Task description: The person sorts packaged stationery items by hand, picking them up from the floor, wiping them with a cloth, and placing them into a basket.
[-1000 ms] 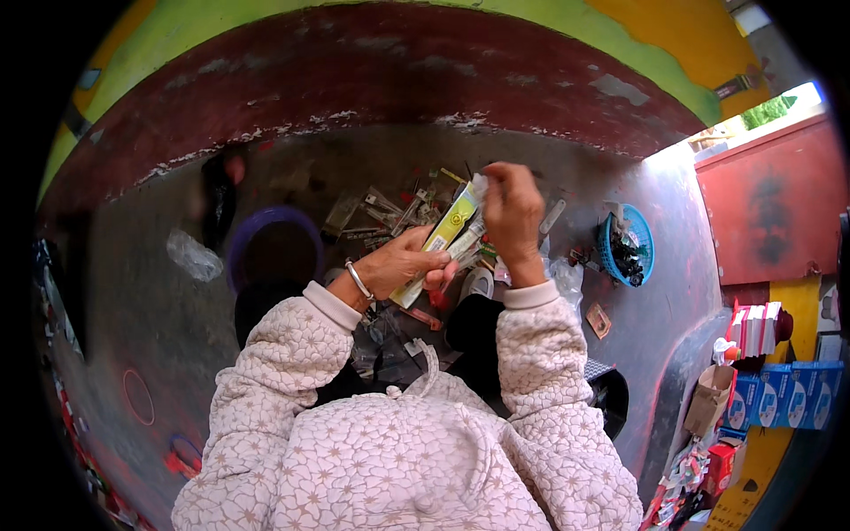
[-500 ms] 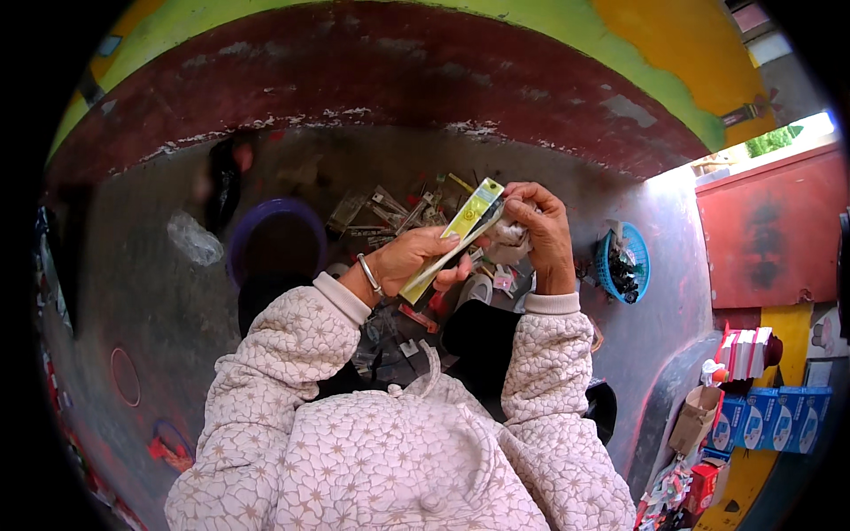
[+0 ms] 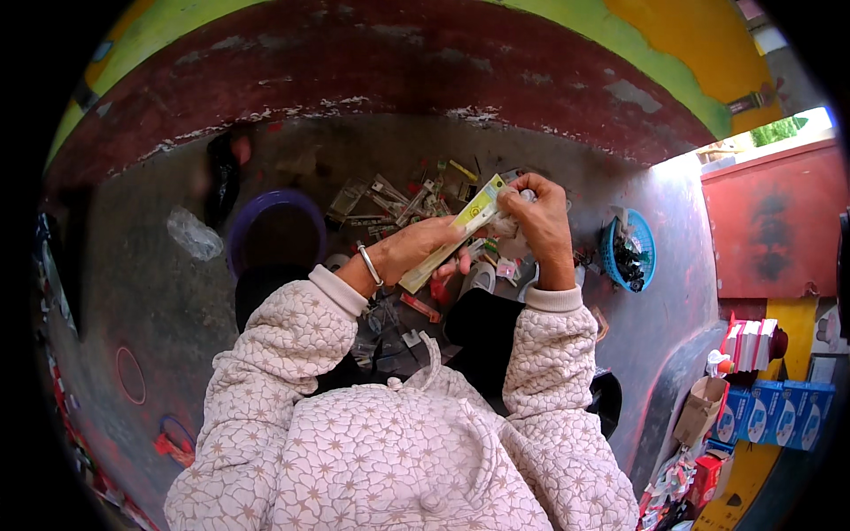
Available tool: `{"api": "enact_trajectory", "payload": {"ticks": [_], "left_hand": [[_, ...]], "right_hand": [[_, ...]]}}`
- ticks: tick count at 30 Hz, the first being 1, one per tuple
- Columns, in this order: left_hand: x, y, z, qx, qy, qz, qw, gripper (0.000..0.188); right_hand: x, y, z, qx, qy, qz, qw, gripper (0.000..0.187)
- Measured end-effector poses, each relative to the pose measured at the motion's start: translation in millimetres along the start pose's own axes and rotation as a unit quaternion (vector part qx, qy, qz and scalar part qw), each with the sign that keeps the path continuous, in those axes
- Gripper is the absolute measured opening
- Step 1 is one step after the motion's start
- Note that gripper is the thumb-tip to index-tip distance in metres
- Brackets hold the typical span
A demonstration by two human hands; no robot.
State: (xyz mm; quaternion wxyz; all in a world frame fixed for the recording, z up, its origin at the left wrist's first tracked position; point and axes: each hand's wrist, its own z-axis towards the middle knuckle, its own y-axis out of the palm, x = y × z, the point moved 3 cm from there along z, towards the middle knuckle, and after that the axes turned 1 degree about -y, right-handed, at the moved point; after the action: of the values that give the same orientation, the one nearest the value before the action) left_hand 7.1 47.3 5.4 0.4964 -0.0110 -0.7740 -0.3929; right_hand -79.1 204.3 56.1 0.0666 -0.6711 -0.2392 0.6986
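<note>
My left hand [image 3: 423,246] is closed round a long, narrow yellow-and-white packet [image 3: 478,214], which slants up to the right in front of me. Thumb on top, it grips the packet below its middle; a metal bangle circles that wrist. My right hand [image 3: 542,219] is closed at the packet's upper end, fingertips pinched against it. A crumpled whitish wad [image 3: 506,227] is held in the same fingers; I cannot tell whether it is cloth or thin plastic. Below both hands, several flat clear packages [image 3: 390,196] lie scattered on the floor.
A purple basin [image 3: 279,202] stands at left, near a clear plastic bag [image 3: 195,234]. To the right is a blue basket [image 3: 652,257] with dark items inside. Blue boxes [image 3: 763,414] and an open brown carton [image 3: 699,411] stand at far right. A dark red wall [image 3: 372,75] rises ahead.
The right fingertips have come up against the packet's upper end, covering more of it. The packet has turned slightly in the left hand, which keeps its grip. The view has shifted a little.
</note>
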Motion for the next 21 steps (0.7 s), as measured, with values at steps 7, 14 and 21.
{"api": "enact_trajectory", "payload": {"ticks": [7,14,21], "left_hand": [[4.6,3.5,-2.7,0.051,0.02,-0.022,0.998,0.03],[3.6,-3.4,-3.3,0.101,-0.001,0.089,0.991,0.028],[-0.4,-12.5,-2.5,0.092,0.042,-0.059,0.993,0.034]], "right_hand": [[-25.6,-2.0,-11.3,0.27,-0.115,-0.022,0.956,0.016],[-23.1,53.9,-17.4,0.096,-0.317,-0.178,0.926,0.008],[11.1,-23.0,21.7,0.324,-0.106,-0.058,0.939,0.015]]}}
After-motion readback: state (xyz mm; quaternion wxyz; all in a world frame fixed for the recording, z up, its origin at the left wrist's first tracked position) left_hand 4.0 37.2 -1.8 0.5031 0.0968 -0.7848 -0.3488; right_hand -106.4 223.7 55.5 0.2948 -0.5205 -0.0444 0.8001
